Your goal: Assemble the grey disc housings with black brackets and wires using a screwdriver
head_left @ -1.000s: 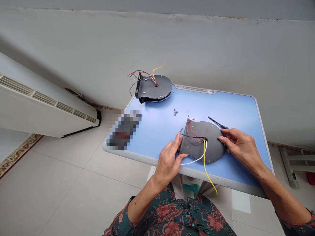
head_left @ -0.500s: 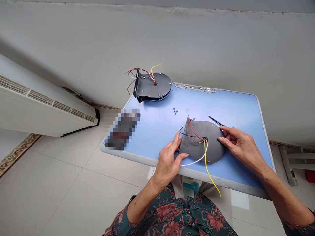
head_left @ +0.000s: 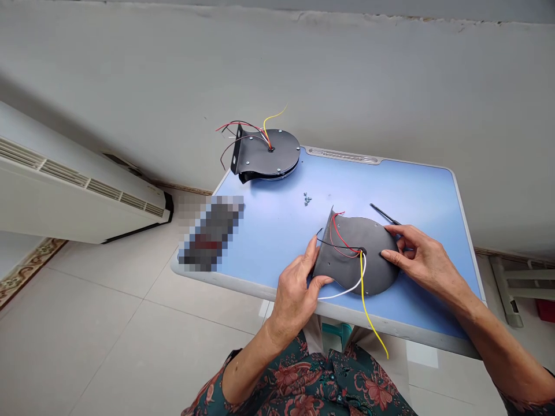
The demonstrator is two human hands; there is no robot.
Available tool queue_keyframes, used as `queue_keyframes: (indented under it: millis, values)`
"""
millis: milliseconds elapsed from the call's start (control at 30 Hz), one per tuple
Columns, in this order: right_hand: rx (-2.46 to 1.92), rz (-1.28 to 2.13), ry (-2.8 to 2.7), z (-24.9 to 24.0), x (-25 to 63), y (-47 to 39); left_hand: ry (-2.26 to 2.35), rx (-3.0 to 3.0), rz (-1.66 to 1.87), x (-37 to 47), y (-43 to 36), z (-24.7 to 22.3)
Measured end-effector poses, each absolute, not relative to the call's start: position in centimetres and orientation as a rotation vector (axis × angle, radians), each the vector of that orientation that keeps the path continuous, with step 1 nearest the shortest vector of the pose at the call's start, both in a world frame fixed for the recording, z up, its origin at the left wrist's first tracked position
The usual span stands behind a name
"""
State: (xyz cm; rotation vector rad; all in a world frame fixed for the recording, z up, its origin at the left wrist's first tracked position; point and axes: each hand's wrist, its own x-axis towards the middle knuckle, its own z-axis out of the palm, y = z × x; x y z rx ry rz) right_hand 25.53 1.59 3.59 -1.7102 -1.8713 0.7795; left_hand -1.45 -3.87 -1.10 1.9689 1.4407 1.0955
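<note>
A dark grey round metal housing with a bent flange (head_left: 347, 271) lies near the table's front edge. Red, black, white and yellow wires come out of its central hole, and the yellow wire (head_left: 368, 315) hangs over the edge. My left hand (head_left: 297, 283) grips the flange end, thumb on the near corner. On the opposite, rounded side, my right hand (head_left: 418, 251) holds the rim with its thumb on top; the fingers underneath are partly hidden. Just behind my right hand lies a thin black rod-like tool (head_left: 384, 212), its near end covered. Several small screws (head_left: 307, 199) sit in a pile beyond the housing.
A second wired housing (head_left: 273, 153), with screws in its top plate, stands at the table's far left corner. A pixelated dark object (head_left: 212, 234) lies at the left edge of the blue table (head_left: 425, 185). The wall (head_left: 368, 86) rises behind; a white vented appliance (head_left: 78, 173) stands left.
Both hands keep hold of the housing, whose near side has shifted very slightly toward me. The view has moved a little; the second housing and the screws lie as before.
</note>
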Motion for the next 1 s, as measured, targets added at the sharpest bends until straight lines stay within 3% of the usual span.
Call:
queue_keyframes:
  millis: [333,1000]
  values:
    - [-1.749,0.804,-1.845,3.44,25.63,1.54,1.465,2.134,1.046,-1.73,-3.79,-1.19]
    - [-1.722,0.824,-1.862,3.06,25.9,1.6,1.419,1.87,1.113,-1.24,-4.23,-0.76]
